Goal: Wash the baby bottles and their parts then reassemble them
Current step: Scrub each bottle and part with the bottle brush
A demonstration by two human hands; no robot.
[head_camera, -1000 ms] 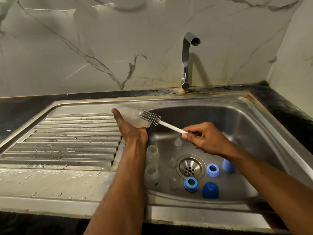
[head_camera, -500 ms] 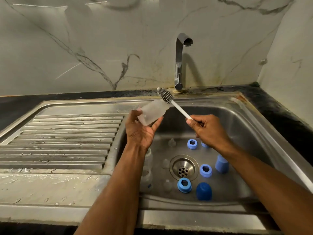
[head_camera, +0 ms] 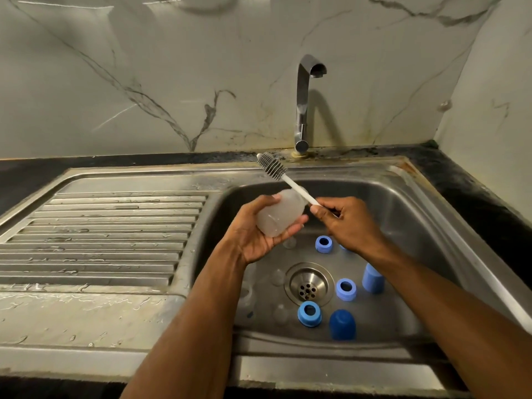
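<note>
My left hand point(head_camera: 256, 234) holds a frosted clear baby bottle point(head_camera: 280, 216) over the sink basin point(head_camera: 403, 214), fingers and thumb curled round it. My right hand point(head_camera: 345, 223) grips the white handle of a bottle brush point(head_camera: 273, 167); its grey bristle head points up and back, outside the bottle. On the basin floor lie blue collar rings point(head_camera: 324, 243) point(head_camera: 346, 289) point(head_camera: 309, 313), a dark blue cap point(head_camera: 342, 323) and a light blue cap point(head_camera: 372, 278). More clear bottles point(head_camera: 247, 295) and clear teats point(head_camera: 277, 277) lie beside my left forearm, partly hidden.
The drain point(head_camera: 307, 285) sits mid-basin. A chrome tap point(head_camera: 303, 102) stands behind the sink with no water running. A wet ribbed draining board point(head_camera: 100, 234) lies to the left. Black countertop point(head_camera: 475, 197) and marble walls border the sink.
The brush came out of the bottle and swung upward. My left hand turned the bottle and carried it right, over the basin, close to my right hand.
</note>
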